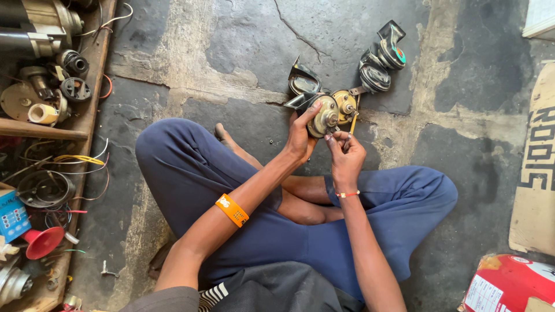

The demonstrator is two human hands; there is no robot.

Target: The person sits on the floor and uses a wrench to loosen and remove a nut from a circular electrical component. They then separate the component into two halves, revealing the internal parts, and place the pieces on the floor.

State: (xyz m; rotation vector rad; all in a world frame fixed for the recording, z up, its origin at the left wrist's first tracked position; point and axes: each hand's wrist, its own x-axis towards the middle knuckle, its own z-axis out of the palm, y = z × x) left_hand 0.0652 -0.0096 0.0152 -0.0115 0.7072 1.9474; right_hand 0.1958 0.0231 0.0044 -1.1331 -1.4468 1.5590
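Looking down from my head, I sit cross-legged on the cracked grey stone floor (243,40) in my blue trousers. My left hand (300,138) is closed around a round, dull gold metal horn (324,115) and holds it up just above my knees. Its flat round face looks toward me and a bit to the right, and its dark trumpet mouth sticks out to the upper left, so its long line runs from upper left to lower right. My right hand (346,153) is just beside it, with the fingers pinched on a thin tool with a yellow handle (353,121) that touches the middle of the horn. I cannot tell how tight that pinch is. A second gold round horn (346,105) sits just behind the first one. The horn in my hand looks bare and open at the front, so I think I am in the middle of the job, with work on its middle part still left. Three more dark snail-shaped horns (376,75) lie on the floor beyond my hands. On my left is a wooden tray of old parts and wires (87,115), with a small red plastic funnel-shaped horn (43,241) in it. A red metal can (509,283) lies near my right knee.
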